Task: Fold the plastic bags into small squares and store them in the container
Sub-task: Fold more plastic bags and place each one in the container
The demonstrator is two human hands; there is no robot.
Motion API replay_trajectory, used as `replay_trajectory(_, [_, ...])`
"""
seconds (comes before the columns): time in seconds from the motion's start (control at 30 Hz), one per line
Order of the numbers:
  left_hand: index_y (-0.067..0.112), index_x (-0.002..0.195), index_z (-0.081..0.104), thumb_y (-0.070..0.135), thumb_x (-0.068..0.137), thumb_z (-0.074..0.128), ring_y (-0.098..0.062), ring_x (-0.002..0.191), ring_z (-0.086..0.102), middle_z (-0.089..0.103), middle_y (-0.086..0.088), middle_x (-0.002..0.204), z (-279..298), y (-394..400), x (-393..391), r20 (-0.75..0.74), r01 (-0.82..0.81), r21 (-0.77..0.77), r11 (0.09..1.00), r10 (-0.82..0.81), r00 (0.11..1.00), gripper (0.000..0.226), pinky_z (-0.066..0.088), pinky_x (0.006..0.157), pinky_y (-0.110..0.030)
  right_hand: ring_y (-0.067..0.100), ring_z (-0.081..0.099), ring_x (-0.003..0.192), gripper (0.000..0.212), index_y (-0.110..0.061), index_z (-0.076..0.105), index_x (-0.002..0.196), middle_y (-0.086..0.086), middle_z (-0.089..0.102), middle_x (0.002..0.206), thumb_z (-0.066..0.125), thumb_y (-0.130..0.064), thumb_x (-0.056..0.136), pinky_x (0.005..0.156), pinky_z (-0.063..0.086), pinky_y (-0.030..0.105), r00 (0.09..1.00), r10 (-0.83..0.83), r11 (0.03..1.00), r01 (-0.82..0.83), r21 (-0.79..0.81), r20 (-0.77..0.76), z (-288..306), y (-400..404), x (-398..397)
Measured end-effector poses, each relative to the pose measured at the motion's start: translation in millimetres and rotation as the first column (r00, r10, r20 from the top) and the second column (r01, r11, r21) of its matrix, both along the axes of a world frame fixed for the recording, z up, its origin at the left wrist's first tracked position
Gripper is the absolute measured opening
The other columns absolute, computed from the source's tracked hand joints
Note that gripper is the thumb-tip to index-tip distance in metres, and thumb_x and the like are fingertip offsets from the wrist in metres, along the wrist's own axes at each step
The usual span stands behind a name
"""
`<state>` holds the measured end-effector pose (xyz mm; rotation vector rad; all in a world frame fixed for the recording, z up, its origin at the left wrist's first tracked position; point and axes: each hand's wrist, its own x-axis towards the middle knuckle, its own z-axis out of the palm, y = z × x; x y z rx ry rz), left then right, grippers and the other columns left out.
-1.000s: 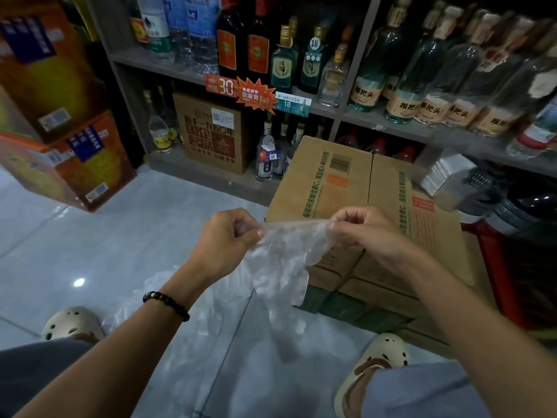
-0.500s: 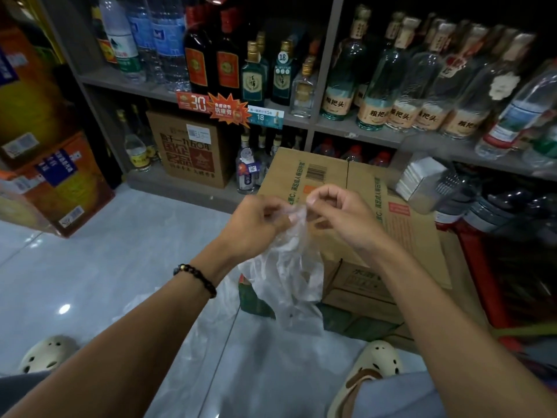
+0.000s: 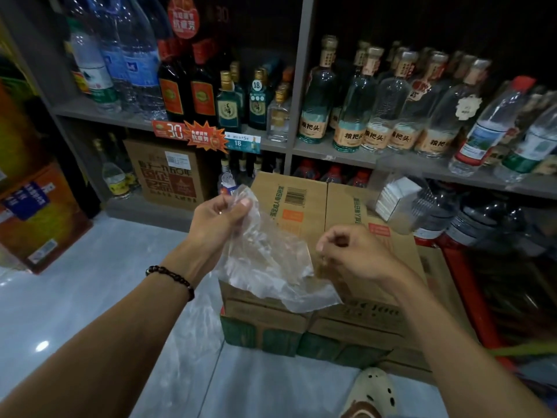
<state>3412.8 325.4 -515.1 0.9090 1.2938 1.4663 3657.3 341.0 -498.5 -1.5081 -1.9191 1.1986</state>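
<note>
A crumpled clear plastic bag (image 3: 265,260) hangs in front of me above a cardboard box (image 3: 340,206). My left hand (image 3: 217,221) pinches the bag's top corner between thumb and fingers. My right hand (image 3: 349,254) is lower and to the right, its fingers curled and pinching the bag's right edge. The bag's lower part drapes over the box's front edge. A clear plastic container (image 3: 401,203) with a stack of white folded pieces stands on the box's far right corner.
Shelves (image 3: 301,146) packed with glass and plastic bottles run across the back. Brown and orange cartons (image 3: 39,218) stand on the left. The stacked boxes rest on a pale tiled floor (image 3: 90,297), where more clear plastic lies. My shoe (image 3: 373,393) shows at the bottom.
My hands were together at the bag's top edge. The right hand has since slid down and to the right along the bag, spreading it, while the left hand stayed at the top.
</note>
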Motion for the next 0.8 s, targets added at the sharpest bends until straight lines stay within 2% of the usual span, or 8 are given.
replay_trajectory(0.07, [0.012, 0.075, 0.059, 0.016, 0.091, 0.067, -0.020, 0.068, 0.054, 0.061, -0.008, 0.072, -4.1, 4.8, 0.9, 0.074, -0.007, -0.021, 1.000, 0.008, 0.997, 0.018, 0.050, 0.070, -0.034, 0.019, 0.070, 0.090, 0.004, -0.023, 0.069, 0.091, -0.002, 0.073, 0.092, 0.068, -0.020, 0.091, 0.092, 0.056, 0.045, 0.998, -0.001, 1.000, 0.001, -0.009, -0.070, 3.3, 8.5, 6.5])
replay_trajectory(0.13, [0.013, 0.077, 0.059, 0.016, 0.092, 0.065, -0.018, 0.067, 0.054, 0.061, -0.006, 0.072, -6.6, 9.1, 2.6, 0.121, 0.029, -0.030, 0.999, -0.025, 0.992, 0.016, 0.048, 0.071, -0.033, 0.017, 0.066, 0.100, 0.019, -0.031, 0.064, 0.103, -0.003, 0.068, 0.108, 0.072, -0.022, 0.088, 0.091, 0.056, 0.040, 0.990, 0.081, 0.992, -0.091, -0.083, -0.116, 4.8, 12.5, 8.2])
replay_trajectory(0.27, [0.013, 0.079, 0.059, 0.015, 0.092, 0.063, -0.018, 0.069, 0.060, 0.064, -0.007, 0.075, -8.5, 18.0, 3.9, 0.163, 0.051, -0.032, 0.998, -0.045, 0.986, 0.014, 0.053, 0.073, -0.034, 0.009, 0.058, 0.101, 0.029, -0.043, 0.059, 0.104, -0.014, 0.054, 0.120, 0.077, -0.033, 0.083, 0.081, 0.048, 0.032, 0.963, 0.246, 0.966, -0.235, -0.108, 0.111, -8.6, 14.3, -7.9])
replay_trajectory(0.37, [0.014, 0.076, 0.059, 0.016, 0.092, 0.065, -0.018, 0.067, 0.061, 0.065, -0.006, 0.074, -12.9, 24.7, 6.9, 0.122, -0.007, -0.036, 0.999, 0.011, 0.992, 0.018, 0.056, 0.069, -0.033, 0.017, 0.066, 0.088, 0.007, -0.019, 0.068, 0.090, -0.002, 0.068, 0.098, 0.071, -0.025, 0.089, 0.081, 0.054, 0.037, 0.980, 0.141, 0.990, -0.138, -0.034, 0.141, -17.6, 22.1, -15.0])
replay_trajectory(0.47, [0.015, 0.068, 0.057, 0.026, 0.087, 0.073, -0.016, 0.058, 0.055, 0.061, -0.004, 0.064, -20.1, 32.4, 6.7, -0.045, -0.194, -0.075, 0.978, 0.191, 0.981, 0.027, 0.051, 0.057, -0.028, 0.014, 0.067, 0.073, 0.009, -0.011, 0.069, 0.080, 0.004, 0.072, 0.080, 0.074, -0.015, 0.086, 0.075, 0.056, 0.030, 0.999, 0.029, 0.997, -0.031, -0.069, -0.032, -9.4, 31.6, -3.2])
replay_trajectory(0.53, [0.014, 0.067, 0.057, 0.035, 0.086, 0.073, -0.017, 0.057, 0.052, 0.057, -0.004, 0.063, -21.4, 35.8, 7.7, -0.043, -0.238, -0.103, 0.966, 0.234, 0.971, 0.033, 0.049, 0.055, -0.028, 0.016, 0.063, 0.066, 0.013, -0.012, 0.067, 0.074, 0.004, 0.068, 0.071, 0.078, -0.010, 0.080, 0.068, 0.054, 0.029, 0.978, -0.001, 0.991, -0.027, -0.135, -0.207, -1.2, 37.6, 6.7])
replay_trajectory(0.7, [0.018, 0.070, 0.059, 0.041, 0.093, 0.063, -0.024, 0.064, 0.045, 0.051, -0.010, 0.075, -24.2, 44.9, 13.9, 0.060, -0.242, -0.191, 0.951, 0.258, 0.964, 0.034, 0.044, 0.065, -0.035, 0.017, 0.057, 0.061, 0.011, -0.007, 0.059, 0.078, 0.007, 0.063, 0.069, 0.066, -0.005, 0.085, 0.056, 0.052, 0.027, 0.830, -0.154, 0.963, 0.003, -0.270, -0.537, 4.6, 50.7, 15.6])
replay_trajectory(0.8, [0.010, 0.071, 0.056, 0.032, 0.098, 0.058, -0.019, 0.054, 0.044, 0.048, -0.011, 0.066, -27.7, 50.0, 14.2, -0.024, -0.327, -0.191, 0.925, 0.329, 0.944, 0.035, 0.042, 0.051, -0.022, 0.014, 0.051, 0.055, 0.020, -0.010, 0.056, 0.072, 0.004, 0.058, 0.062, 0.057, 0.002, 0.088, 0.050, 0.046, 0.025, 0.749, -0.343, 0.937, 0.236, -0.256, -0.567, 1.9, 60.5, 17.2])
